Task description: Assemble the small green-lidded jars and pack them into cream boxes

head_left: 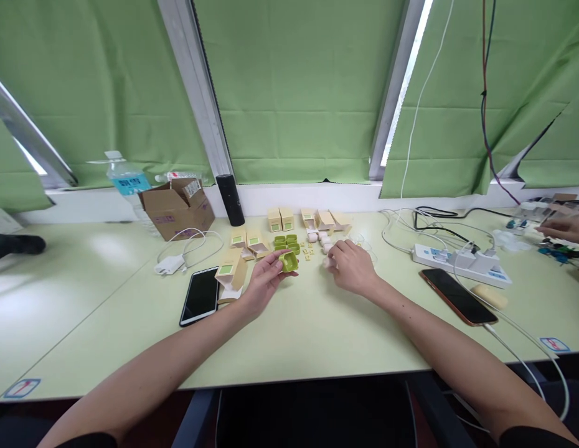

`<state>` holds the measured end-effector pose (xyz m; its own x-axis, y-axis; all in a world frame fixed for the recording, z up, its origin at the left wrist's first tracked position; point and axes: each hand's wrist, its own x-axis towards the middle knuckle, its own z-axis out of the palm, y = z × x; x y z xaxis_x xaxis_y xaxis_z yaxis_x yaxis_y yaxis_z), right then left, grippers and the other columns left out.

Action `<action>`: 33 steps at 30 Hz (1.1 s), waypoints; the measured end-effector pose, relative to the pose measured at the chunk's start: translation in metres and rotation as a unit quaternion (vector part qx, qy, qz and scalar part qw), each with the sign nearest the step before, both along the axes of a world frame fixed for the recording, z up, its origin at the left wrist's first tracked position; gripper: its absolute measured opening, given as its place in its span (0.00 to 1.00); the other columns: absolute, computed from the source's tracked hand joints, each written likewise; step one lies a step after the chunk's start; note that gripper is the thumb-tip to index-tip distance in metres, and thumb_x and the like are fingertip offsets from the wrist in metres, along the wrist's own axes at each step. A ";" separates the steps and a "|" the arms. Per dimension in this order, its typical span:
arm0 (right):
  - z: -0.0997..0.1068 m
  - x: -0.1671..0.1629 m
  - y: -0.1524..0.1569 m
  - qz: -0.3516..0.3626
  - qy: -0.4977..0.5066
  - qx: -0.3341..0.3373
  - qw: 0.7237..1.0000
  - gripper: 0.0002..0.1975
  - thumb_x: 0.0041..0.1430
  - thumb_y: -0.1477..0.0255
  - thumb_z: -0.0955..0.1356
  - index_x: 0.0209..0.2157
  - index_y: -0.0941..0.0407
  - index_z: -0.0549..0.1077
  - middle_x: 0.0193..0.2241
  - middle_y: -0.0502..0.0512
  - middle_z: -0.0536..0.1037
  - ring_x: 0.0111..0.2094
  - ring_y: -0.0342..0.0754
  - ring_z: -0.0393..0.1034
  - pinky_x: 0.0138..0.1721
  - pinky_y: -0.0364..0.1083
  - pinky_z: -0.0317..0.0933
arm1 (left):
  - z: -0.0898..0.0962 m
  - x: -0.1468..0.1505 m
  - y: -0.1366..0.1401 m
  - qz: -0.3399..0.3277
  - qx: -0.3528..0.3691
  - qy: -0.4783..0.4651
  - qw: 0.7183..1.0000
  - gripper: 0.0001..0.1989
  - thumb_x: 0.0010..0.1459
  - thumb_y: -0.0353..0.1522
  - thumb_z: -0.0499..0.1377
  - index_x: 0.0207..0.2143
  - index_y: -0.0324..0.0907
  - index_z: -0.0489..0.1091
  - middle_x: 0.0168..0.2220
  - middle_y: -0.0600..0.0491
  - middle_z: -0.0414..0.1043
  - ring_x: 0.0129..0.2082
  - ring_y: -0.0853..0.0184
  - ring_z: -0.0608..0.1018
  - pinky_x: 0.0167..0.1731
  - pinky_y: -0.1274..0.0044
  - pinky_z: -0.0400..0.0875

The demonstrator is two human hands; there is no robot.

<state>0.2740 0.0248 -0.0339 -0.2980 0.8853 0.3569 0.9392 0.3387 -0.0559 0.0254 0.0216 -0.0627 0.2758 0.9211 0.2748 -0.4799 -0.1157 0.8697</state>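
My left hand [265, 281] grips a small green plastic box [288, 262], its hollow side facing up toward me. Just behind it, several like green boxes [286, 241] stand grouped on the table. My right hand [350, 264] is lowered to the table with its fingers curled together. A small whitish piece [327, 263] shows at its fingertips; its kind is unclear. Beyond that hand lie small pale pinkish-white rolls [323, 238]. Tiny yellow-green pieces [309, 251] are scattered between the two hands.
Small yellow cartons [280, 219] stand behind the green boxes, and an opened carton [231, 274] lies left. A phone [200, 295] is beside it. To the right are a power strip [462, 264], cables and another phone [457, 296]. Another person's hand [564, 229] reaches in at far right.
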 end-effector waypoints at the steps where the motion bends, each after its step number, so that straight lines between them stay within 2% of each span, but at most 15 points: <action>1: 0.000 -0.001 -0.001 0.018 0.075 -0.007 0.997 0.08 0.59 0.72 0.71 0.42 0.57 0.76 0.43 0.62 0.79 0.47 0.57 0.71 0.40 0.50 0.63 | 0.000 0.000 0.000 0.009 0.002 0.005 1.000 0.22 0.56 0.39 0.71 0.50 0.39 0.77 0.43 0.46 0.79 0.43 0.61 0.80 0.43 0.70 0.78; 3: -0.002 -0.005 -0.002 0.072 0.250 -0.042 0.965 0.09 0.59 0.67 0.72 0.40 0.54 0.76 0.40 0.57 0.80 0.43 0.53 0.72 0.39 0.48 0.64 | 0.001 0.002 -0.001 0.028 0.003 0.019 0.999 0.22 0.56 0.41 0.71 0.49 0.39 0.77 0.42 0.46 0.80 0.42 0.63 0.80 0.42 0.72 0.78; 6: -0.008 -0.015 -0.006 0.162 0.474 -0.119 0.858 0.15 0.56 0.60 0.75 0.39 0.55 0.76 0.38 0.54 0.81 0.38 0.49 0.74 0.39 0.48 0.66 | 0.001 0.003 -0.003 0.058 0.016 0.044 0.997 0.23 0.55 0.42 0.72 0.48 0.38 0.76 0.40 0.47 0.80 0.40 0.64 0.80 0.43 0.72 0.78; 8: -0.012 -0.023 -0.010 0.190 0.556 -0.160 0.793 0.20 0.53 0.57 0.76 0.42 0.55 0.77 0.38 0.55 0.81 0.39 0.49 0.75 0.41 0.48 0.68 | 0.002 0.004 -0.005 0.074 0.030 0.073 0.994 0.25 0.54 0.44 0.72 0.48 0.39 0.76 0.38 0.48 0.80 0.39 0.64 0.80 0.43 0.71 0.78; 9: -0.014 -0.026 -0.013 0.195 0.581 -0.174 0.771 0.22 0.53 0.56 0.77 0.44 0.55 0.78 0.39 0.55 0.82 0.40 0.49 0.75 0.42 0.49 0.69 | 0.003 0.005 -0.006 0.082 0.036 0.091 0.992 0.25 0.53 0.45 0.72 0.48 0.39 0.76 0.38 0.48 0.79 0.37 0.64 0.80 0.42 0.70 0.79; 11: -0.016 -0.032 -0.016 0.197 0.607 -0.191 0.746 0.23 0.52 0.55 0.78 0.44 0.55 0.79 0.39 0.56 0.82 0.41 0.50 0.76 0.45 0.50 0.70 | 0.004 0.006 -0.009 0.093 0.045 0.126 0.987 0.27 0.52 0.46 0.72 0.48 0.39 0.76 0.38 0.49 0.79 0.35 0.65 0.80 0.41 0.69 0.79; 19: -0.022 -0.035 -0.016 0.203 0.622 -0.215 0.725 0.22 0.52 0.55 0.78 0.42 0.55 0.82 0.37 0.56 0.84 0.40 0.51 0.79 0.46 0.51 0.72 | 0.006 0.010 -0.013 0.100 0.072 0.178 0.976 0.28 0.52 0.49 0.71 0.47 0.39 0.76 0.43 0.46 0.78 0.34 0.66 0.79 0.35 0.71 0.79; 23: -0.022 -0.037 -0.018 0.212 0.618 -0.226 0.722 0.20 0.53 0.55 0.78 0.40 0.55 0.83 0.35 0.56 0.84 0.39 0.51 0.79 0.45 0.51 0.72 | 0.004 0.011 -0.014 0.109 0.083 0.182 0.974 0.27 0.53 0.48 0.71 0.48 0.40 0.76 0.46 0.46 0.77 0.37 0.65 0.80 0.35 0.72 0.80; 29: -0.021 -0.039 -0.019 0.208 0.613 -0.229 0.727 0.20 0.52 0.55 0.78 0.39 0.56 0.84 0.33 0.55 0.84 0.33 0.47 0.75 0.39 0.48 0.70 | 0.000 0.010 -0.014 0.111 0.108 0.217 0.964 0.26 0.57 0.47 0.68 0.51 0.40 0.76 0.49 0.44 0.78 0.36 0.66 0.80 0.35 0.73 0.80; 33: -0.022 -0.040 -0.019 0.207 0.623 -0.231 0.719 0.21 0.50 0.54 0.79 0.38 0.56 0.84 0.32 0.54 0.84 0.30 0.46 0.74 0.37 0.48 0.71 | -0.002 0.008 -0.015 0.134 0.164 0.256 0.943 0.22 0.61 0.45 0.66 0.52 0.41 0.76 0.51 0.43 0.79 0.41 0.62 0.82 0.40 0.70 0.80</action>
<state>0.2337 0.0055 -0.0555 -0.2739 0.9228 0.2711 -0.1117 0.2494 -0.9619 0.0338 0.0063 -0.0647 0.2181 0.8655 0.4509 0.0779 -0.4760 0.8760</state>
